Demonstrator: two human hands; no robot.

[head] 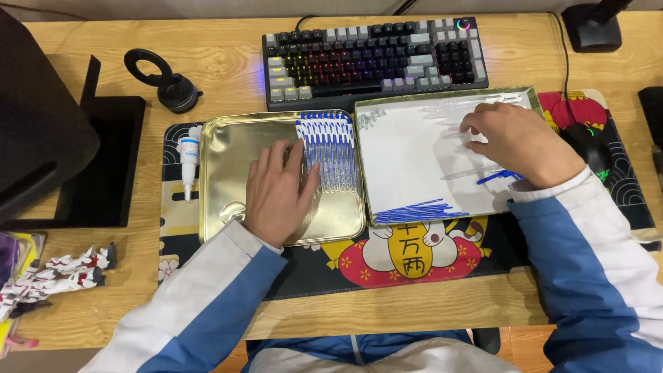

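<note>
Leftmost on the table (207, 62), a small white bottle (188, 155) lies beside a gold tin tray (221, 179). Inside it the left hand (278, 193) rests flat, its grip released, fingers touching a row of blue-capped pens (330, 148). Farther right, the right hand (514, 141) curls over clear pen tubes (469, 169) in the white tin lid (407, 159); I cannot tell whether its grip pinches one. Blue refills (414, 211) lie along the lid's near edge.

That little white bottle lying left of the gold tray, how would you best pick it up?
Probably by its round body. The white bottle lies flat on the mat, nozzle toward the person, beside the gold tray. Come from above with the left hand, the grip across its width; the tray wall crowds its right side.
</note>
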